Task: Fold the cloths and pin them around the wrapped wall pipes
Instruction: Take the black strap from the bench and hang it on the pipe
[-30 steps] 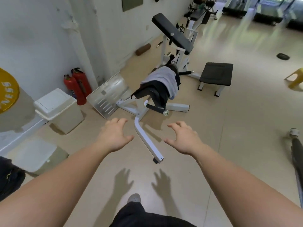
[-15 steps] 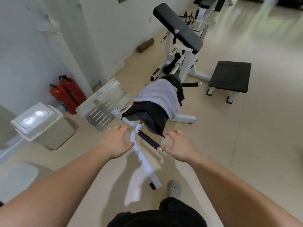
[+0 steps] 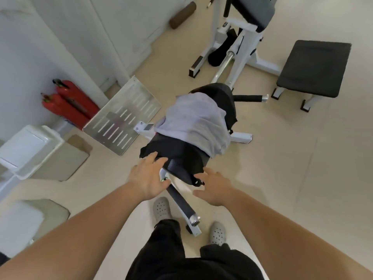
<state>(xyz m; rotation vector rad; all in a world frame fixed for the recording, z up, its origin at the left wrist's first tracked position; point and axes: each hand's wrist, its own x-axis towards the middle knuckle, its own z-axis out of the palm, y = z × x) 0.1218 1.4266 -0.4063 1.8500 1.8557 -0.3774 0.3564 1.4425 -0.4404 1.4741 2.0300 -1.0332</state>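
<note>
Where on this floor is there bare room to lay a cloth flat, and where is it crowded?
Widest bare floor lies right of the draped machine, short of the black bench. A smaller patch sits between the white bin, metal footplate and left hand. Crowded: the wall side with the fire extinguishers, and around the feet, where the handle bar juts.

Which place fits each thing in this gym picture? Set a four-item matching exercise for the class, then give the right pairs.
Things
1. grey cloth
2. fire extinguishers
3. low black bench
4. left hand

Places
A. beside the white wall, on the left
B. standing on the floor, upper right
C. touching the near edge of the black cloth
D. draped over the black cloth on the machine

Pairs: 1-D, 2-A, 3-B, 4-C
</note>
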